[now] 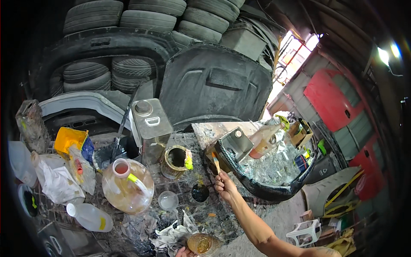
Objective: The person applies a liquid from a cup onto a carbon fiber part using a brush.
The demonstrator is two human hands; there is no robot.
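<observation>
My right hand is closed around the handle of a paintbrush, its bristles up against the inner side of a curved black carbon-weave car part. At the lower edge, my left hand shows only in part, with its fingers at a clear cup of amber liquid. The cup is tilted and seems held by that hand. Crumpled grey-white rags lie beside it. Between the hands and the back stand an open tin can, a small clear cup and a dark pot.
A big stained jug, a white bottle and a metal canister crowd the left of the cluttered bench. Another metal can stands within the curved part. Behind lean a black hood and stacked tyres. A white stool is at right.
</observation>
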